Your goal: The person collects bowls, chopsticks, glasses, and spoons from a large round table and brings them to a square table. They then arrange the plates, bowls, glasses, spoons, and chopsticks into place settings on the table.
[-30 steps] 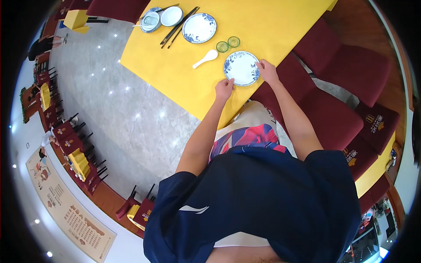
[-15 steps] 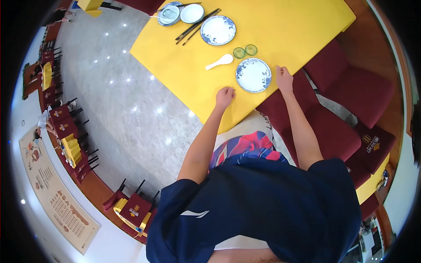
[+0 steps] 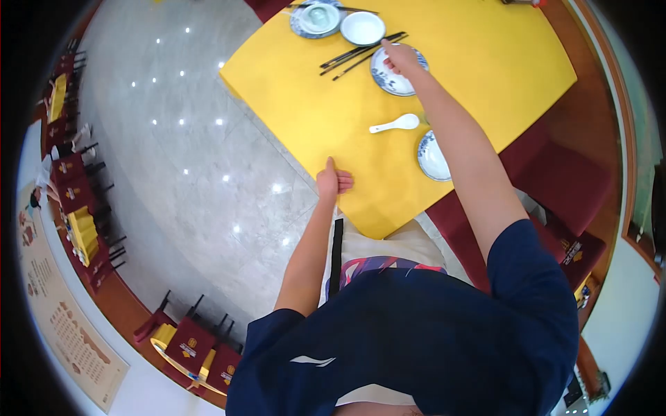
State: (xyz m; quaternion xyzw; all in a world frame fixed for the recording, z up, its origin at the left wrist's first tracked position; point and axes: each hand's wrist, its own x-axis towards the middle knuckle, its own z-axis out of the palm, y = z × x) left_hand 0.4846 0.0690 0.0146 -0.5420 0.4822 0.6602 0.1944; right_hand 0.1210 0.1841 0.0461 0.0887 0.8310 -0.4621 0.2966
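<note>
My right hand [image 3: 402,59] reaches across the blue-patterned white plate [image 3: 390,82], one finger stretched towards the rim of a small white bowl [image 3: 363,29]. Its other fingers are partly curled, with nothing visible in them. Whether that fingertip touches the bowl I cannot tell. Black chopsticks [image 3: 347,57] lie left of this plate. My left hand [image 3: 333,180] is open at the yellow table edge, thumb up and fingers extended. Between my hands rests a white spoon [image 3: 397,123]. A second patterned plate [image 3: 431,158] is partly hidden by my right forearm, which also covers the green glasses almost completely.
At the far side, another patterned plate [image 3: 297,26] carries stacked dishware [image 3: 320,18]. The yellow cloth [image 3: 284,76] covers the angular table. Dark red chairs [image 3: 555,177] stand close on the right. Grey tiled floor [image 3: 187,139] lies left, with more chairs [image 3: 187,343] along the wall.
My right hand has moved from beside the near plate to over the farther one, by the bowl. My left hand has shifted left to the table edge and opened. The view has shifted.
</note>
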